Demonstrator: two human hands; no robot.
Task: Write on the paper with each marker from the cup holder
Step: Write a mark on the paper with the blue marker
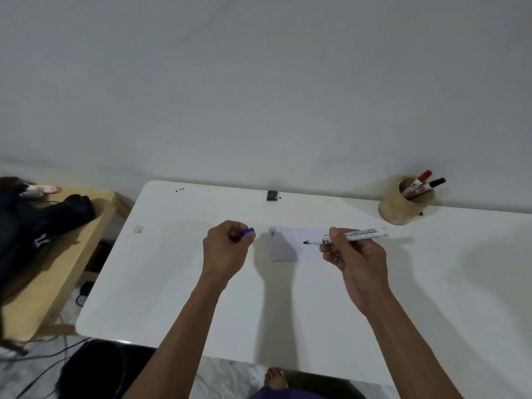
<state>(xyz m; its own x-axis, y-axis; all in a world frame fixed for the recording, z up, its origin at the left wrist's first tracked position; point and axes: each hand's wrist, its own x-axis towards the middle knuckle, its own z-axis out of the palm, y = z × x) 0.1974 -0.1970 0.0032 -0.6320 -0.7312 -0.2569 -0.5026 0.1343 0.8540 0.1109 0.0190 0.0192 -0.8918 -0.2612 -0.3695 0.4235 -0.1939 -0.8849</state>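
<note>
1. One bare foot (275,377) shows at the bottom edge, on the marbled floor below the near edge of the table (161,298).
2. Two bare forearms reach over the white table; both hands are raised above its surface.
3. Left hand (226,250): fingers curled into a closed fist around one blue cap (248,232), which protrudes from the thumb side.
4. Right hand (352,256): thumb and fingers closed on one uncapped marker (349,236). The white barrel lies roughly level, with the dark tip pointing left over the paper. Whether the tip touches the paper cannot be determined from this view.
5. One sheet of paper (296,246) lies flat on the table between the two hands. Two short dark strokes are visible near its upper left corner.
6. One tan cylindrical cup holder (401,207) stands at the far right of the table, near the wall. It holds two markers: one red-capped marker (419,182) and one black-capped marker (430,187), both leaning right.
7. One small dark object (272,195) sits at the far table edge; one pale scrap (138,229) lies toward the left.
8. One wooden side table (43,280) stands to the left, carrying dark bags (49,223).
</note>
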